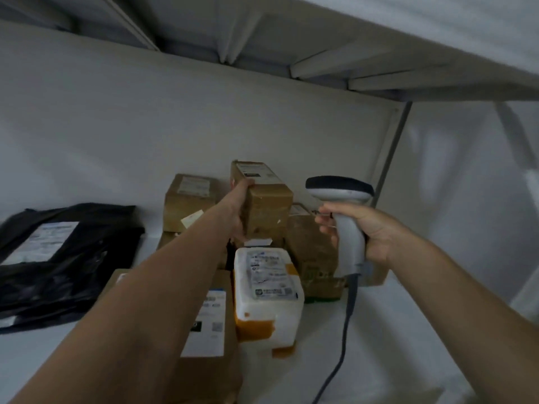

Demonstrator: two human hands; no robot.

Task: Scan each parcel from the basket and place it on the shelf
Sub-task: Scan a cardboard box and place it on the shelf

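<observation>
Shelf (379,345): a white board that carried a cluster of parcels at centre.
Black mailer (87,258): lay flat at 9 o'clock, label up.
White parcel (268,287): lay at 6 o'clock of the brown box.
Brown box (267,205): sat atop the stacked cartons, centre.
Scanner (348,228): stood upright at 3 o'clock of the box.
Left hand (237,211): gripped the brown box's side.
Right hand (370,231): clenched round the scanner's handle.
</observation>
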